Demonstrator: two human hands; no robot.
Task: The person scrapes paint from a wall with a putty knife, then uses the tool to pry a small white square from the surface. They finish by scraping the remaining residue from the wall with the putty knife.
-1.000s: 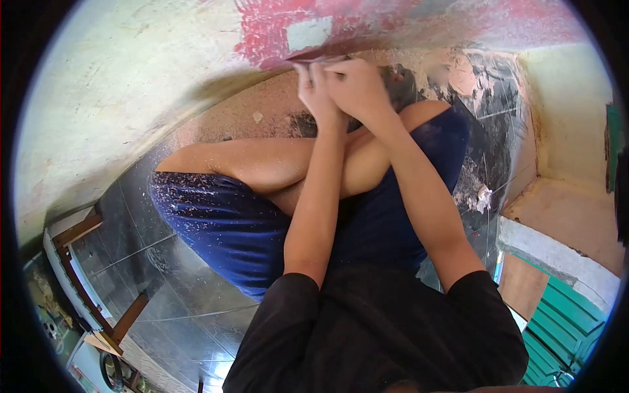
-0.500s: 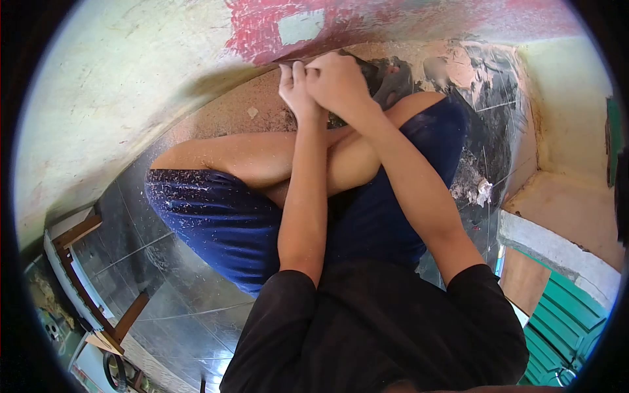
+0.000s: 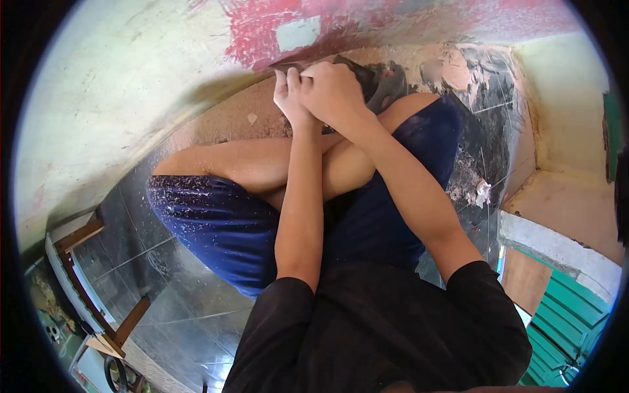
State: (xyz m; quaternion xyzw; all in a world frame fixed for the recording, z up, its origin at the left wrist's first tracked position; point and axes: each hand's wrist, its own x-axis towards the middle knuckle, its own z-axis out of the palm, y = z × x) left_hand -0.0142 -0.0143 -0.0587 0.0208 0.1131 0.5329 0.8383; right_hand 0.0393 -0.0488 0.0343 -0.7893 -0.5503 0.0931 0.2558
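My left hand [image 3: 291,101] and my right hand [image 3: 333,92] are pressed together at the foot of the painted wall [image 3: 252,33]. Their fingers are closed and bent, the right hand overlapping the left. A thin dark sheet [image 3: 286,65] shows at the fingertips against the wall, and both hands seem to grip it; its exact kind is hidden. Just right of my right hand lies dark, crumpled-looking material [image 3: 362,75] near the floor. The wall there has patchy red paint and a pale bare square [image 3: 298,34].
My crossed legs in dusty blue shorts [image 3: 209,209] fill the space below my hands. Pinkish dust [image 3: 223,121] covers the dark tiled floor [image 3: 177,288]. A crumpled white scrap [image 3: 483,194] lies at right. A wooden frame [image 3: 131,319] stands lower left, a green door [image 3: 567,304] lower right.
Both hands have shifted slightly down and left along the wall, still together. More of the dark sheet now shows beside the left fingertips. The view has tilted a little.
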